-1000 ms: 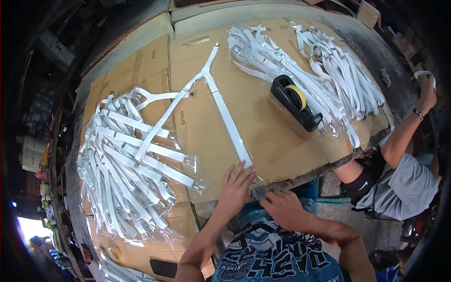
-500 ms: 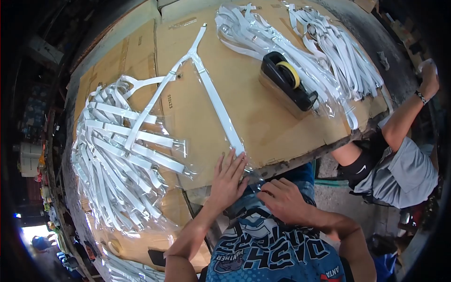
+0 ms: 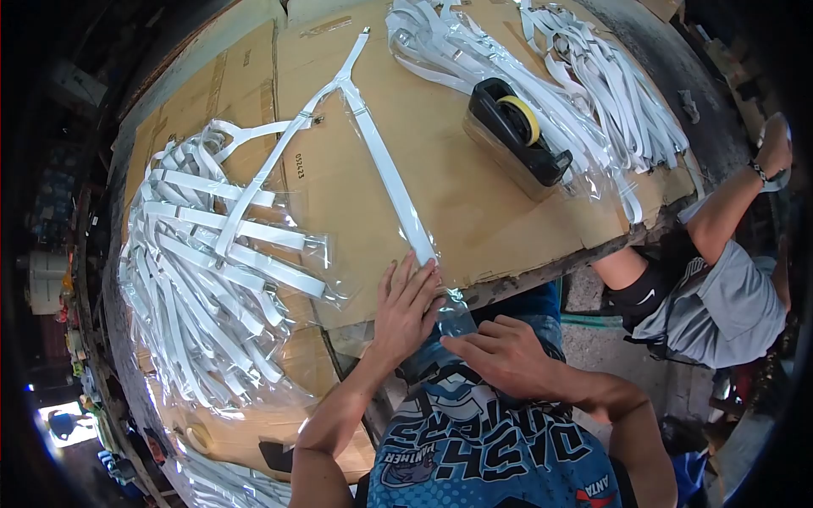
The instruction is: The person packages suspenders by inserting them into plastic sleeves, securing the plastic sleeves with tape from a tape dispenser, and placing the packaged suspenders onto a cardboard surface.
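Note:
A pair of white suspenders [image 3: 385, 165] lies stretched across the cardboard, its Y-shaped end pointing away from me. Its long strap runs inside a clear plastic sleeve [image 3: 456, 315]. My left hand [image 3: 405, 306] rests flat on the near end of the strap, fingers stretched out and close together. At the table edge, my right hand [image 3: 501, 351] is closed, pinching the loose end of the sleeve near my shirt. To the left, a pile of white suspenders in clear sleeves [image 3: 203, 279] fans out over the cardboard. One strap of the stretched pair lies across that pile.
A black tape dispenser [image 3: 518, 140] with yellow tape stands right of centre. Behind it lie more white suspenders [image 3: 614, 102] in bunches. Cardboard [image 3: 339, 271] covers the table. At the right, a person in a grey shirt [image 3: 720, 313] sits by the table edge.
My right hand has shifted slightly down and left, and more of the clear sleeve shows between my hands. My left hand stays on the strap. The view has shifted a little.

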Tool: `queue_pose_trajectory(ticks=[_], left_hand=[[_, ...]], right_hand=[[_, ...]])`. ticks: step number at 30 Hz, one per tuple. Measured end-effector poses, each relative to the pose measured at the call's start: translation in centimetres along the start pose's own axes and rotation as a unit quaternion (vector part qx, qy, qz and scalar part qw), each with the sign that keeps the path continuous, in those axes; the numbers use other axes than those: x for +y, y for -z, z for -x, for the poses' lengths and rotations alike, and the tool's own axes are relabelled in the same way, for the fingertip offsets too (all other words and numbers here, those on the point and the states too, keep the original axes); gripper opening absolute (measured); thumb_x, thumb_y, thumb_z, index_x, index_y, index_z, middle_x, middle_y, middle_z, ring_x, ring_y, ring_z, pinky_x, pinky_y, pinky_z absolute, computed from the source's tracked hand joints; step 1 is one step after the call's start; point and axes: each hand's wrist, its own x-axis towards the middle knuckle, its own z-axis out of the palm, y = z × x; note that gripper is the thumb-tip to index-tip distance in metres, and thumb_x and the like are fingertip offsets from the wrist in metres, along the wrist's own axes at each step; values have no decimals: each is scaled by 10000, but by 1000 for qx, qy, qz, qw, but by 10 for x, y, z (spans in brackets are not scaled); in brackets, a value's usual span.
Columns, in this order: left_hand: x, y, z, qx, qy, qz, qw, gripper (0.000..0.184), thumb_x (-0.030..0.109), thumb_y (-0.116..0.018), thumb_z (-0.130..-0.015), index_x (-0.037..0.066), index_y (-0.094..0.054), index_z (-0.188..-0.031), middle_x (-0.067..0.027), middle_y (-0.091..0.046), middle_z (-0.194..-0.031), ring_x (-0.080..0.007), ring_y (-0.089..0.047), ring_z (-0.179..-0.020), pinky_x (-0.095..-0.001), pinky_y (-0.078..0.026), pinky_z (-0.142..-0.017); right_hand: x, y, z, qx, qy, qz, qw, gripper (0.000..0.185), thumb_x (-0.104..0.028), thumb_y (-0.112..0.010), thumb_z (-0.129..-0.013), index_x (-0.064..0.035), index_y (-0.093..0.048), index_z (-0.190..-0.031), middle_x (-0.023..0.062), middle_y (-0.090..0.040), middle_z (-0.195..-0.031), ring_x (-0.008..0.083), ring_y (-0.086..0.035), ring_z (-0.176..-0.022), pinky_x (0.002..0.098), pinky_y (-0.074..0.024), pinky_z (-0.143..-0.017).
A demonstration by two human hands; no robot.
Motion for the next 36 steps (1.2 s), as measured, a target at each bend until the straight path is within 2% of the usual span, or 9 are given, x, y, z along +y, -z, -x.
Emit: queue_pose_trajectory(ticks=[8,13,16,19,22,25,28,32,36], left_hand=[[5,4,4,49,-49,64,996,240,90,-736,-745,65,-677,-976,-52,-656,-1091,-255,-593,-1069,-404,-433,-906],[6,4,6,54,20,163,985,235,22,-707,-736,52,-676,-967,-84,-679,-988,-264,-632,-970,-370,-471,-843],[4,2,8,42,50,209,976,241,-1,-689,-738,38,-672,-975,-97,-681,-975,-280,-635,-957,-375,-480,-827],[5,4,6,27,128,233,964,215,4,-679,-762,25,-667,-976,-113,-685,-946,-263,-651,-883,-359,-496,-760],[9,-3,6,43,226,330,916,201,30,-662,-815,4,-640,-1013,-126,-692,-868,-206,-652,-740,-324,-499,-653],[14,-1,-6,41,328,380,864,219,70,-631,-875,-19,-591,-1071,-126,-691,-772,-152,-626,-615,-289,-485,-562],[9,5,-20,27,392,351,850,253,110,-610,-909,-36,-550,-1107,-114,-678,-695,-144,-618,-551,-279,-480,-518],[1,-2,-29,67,420,434,794,245,159,-604,-936,-23,-535,-1085,-103,-645,-656,-95,-588,-522,-229,-449,-449],[-5,2,-37,38,424,391,816,248,152,-629,-914,-19,-530,-1063,-96,-635,-639,-117,-576,-470,-247,-456,-438]], right_hand=[[3,3,-6,14,20,-31,999,496,-164,-674,-718,-59,-584,-1194,29,-637,-969,203,-558,-847,350,-445,-747],[21,16,-15,36,-70,-76,994,615,-219,-770,-701,-60,-552,-1254,79,-618,-1150,253,-575,-1071,404,-432,-914],[51,-9,-12,66,-86,-92,990,508,-179,-759,-734,-54,-590,-1197,93,-644,-1115,269,-588,-1084,408,-442,-924],[73,-35,-14,93,-71,-192,974,365,-134,-736,-779,-44,-631,-1116,117,-669,-1023,286,-624,-973,384,-479,-828],[75,-40,-28,106,-184,-240,947,221,-109,-694,-824,-13,-653,-1018,128,-677,-849,262,-651,-768,353,-490,-673],[86,-50,-49,118,-282,-317,898,242,-84,-653,-837,6,-598,-1055,123,-658,-734,202,-623,-623,327,-460,-574],[89,-37,-64,60,-372,-367,850,332,-33,-656,-839,-15,-501,-1132,68,-626,-704,100,-580,-626,262,-452,-592],[94,-45,-62,69,-372,-381,843,382,-58,-674,-832,-22,-469,-1152,68,-638,-702,93,-559,-596,260,-433,-558],[81,-41,-53,70,-370,-343,861,406,-85,-683,-816,-13,-473,-1156,102,-662,-734,126,-567,-573,282,-435,-551]])
